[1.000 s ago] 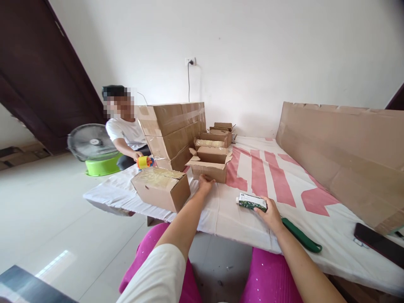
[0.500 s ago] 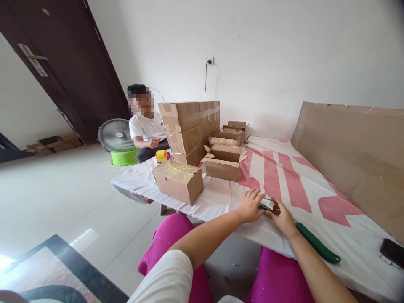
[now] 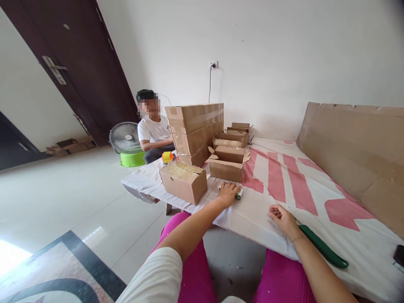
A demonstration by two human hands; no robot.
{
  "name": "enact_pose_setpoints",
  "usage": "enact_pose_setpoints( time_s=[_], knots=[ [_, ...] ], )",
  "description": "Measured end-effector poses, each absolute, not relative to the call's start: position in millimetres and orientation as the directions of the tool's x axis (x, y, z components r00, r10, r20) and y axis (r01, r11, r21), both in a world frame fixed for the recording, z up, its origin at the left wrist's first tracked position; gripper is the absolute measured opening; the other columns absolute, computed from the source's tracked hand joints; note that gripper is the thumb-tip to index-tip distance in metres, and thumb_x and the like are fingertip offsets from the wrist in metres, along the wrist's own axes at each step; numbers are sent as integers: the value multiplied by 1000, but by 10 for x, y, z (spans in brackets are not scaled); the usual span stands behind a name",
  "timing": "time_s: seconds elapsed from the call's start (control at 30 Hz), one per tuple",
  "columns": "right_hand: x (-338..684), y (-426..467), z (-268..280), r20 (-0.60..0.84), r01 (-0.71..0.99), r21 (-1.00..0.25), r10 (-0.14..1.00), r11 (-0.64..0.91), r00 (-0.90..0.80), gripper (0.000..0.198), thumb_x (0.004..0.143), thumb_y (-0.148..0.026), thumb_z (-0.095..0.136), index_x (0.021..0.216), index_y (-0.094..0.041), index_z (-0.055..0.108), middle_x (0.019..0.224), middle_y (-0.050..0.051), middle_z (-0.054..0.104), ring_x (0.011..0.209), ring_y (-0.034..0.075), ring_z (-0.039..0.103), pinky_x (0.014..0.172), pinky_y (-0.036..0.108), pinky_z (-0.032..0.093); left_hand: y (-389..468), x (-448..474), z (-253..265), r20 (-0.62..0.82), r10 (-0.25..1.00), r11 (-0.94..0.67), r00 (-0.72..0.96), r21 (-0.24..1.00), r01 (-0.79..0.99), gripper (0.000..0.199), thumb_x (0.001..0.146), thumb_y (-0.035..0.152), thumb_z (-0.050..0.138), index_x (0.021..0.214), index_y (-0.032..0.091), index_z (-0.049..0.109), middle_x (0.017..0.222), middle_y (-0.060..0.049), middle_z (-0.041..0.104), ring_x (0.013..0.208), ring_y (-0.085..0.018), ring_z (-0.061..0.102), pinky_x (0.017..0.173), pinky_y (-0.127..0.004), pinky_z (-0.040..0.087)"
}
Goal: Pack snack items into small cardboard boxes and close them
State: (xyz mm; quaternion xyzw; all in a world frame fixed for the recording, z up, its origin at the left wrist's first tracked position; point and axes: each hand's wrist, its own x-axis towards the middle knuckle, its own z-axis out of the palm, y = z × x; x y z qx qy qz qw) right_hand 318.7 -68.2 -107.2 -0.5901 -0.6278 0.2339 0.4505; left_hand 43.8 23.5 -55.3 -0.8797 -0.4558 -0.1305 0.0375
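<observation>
My left hand [image 3: 228,195] lies over a small green-and-white box [image 3: 239,195], its fingers gripping it against the cloth-covered table. Much of the little box is hidden under the palm and fingers. To the right, my right hand [image 3: 283,220] rests at the table's near side with fingers loosely curled and nothing visible in them. Beside its wrist lies a long dark green curved thing [image 3: 325,247], perhaps a handle; its other end is partly covered. An open carton [image 3: 226,171] with flaps out stands just beyond my left hand, and a taped carton [image 3: 184,183] sits to its left.
Stacked taped cartons [image 3: 195,132] rise behind, with more open cartons [image 3: 240,131] further back. A tape roll [image 3: 168,157] lies near the table's left edge. A seated person [image 3: 154,130] and a fan [image 3: 126,138] are beyond. A cardboard sheet [image 3: 353,151] leans at right.
My left hand has carried the small box leftward, toward the open carton. My right hand has let go of it and stays behind. The seated person's hand has lowered.
</observation>
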Motion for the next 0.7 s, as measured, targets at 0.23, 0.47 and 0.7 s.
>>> enact_pose_setpoints(
  time_s=[0.23, 0.47, 0.7],
  knots=[
    [3173, -672, -1069, 300, 570, -792, 953, 220, 49, 31, 72, -46, 61, 89, -20, 64, 82, 7, 70, 70, 19, 63, 73, 36, 54, 418, 146, -602, 314, 861, -415, 400, -20, 909, 56, 85, 6, 38, 139, 17, 43, 149, -20, 36, 139, -38, 28, 105, -64, 25],
    [3183, -679, -1022, 276, 571, -799, 959, 188, 71, 30, 73, -47, 58, 86, -20, 64, 77, 5, 69, 71, 20, 64, 73, 36, 53, 507, 685, -634, 211, 627, -733, 750, -167, 660, 52, 88, 15, 41, 138, 29, 47, 155, -2, 34, 148, -22, 14, 119, -51, 8],
    [3214, -683, -994, 248, 530, -833, 963, 158, 103, 30, 73, -47, 55, 84, -20, 63, 79, 6, 70, 74, 21, 65, 74, 36, 53, 861, 533, -570, 221, 693, -655, 686, -203, 728, 51, 87, 11, 36, 134, 18, 53, 144, -10, 49, 142, -26, 29, 119, -56, 5]
  ],
)
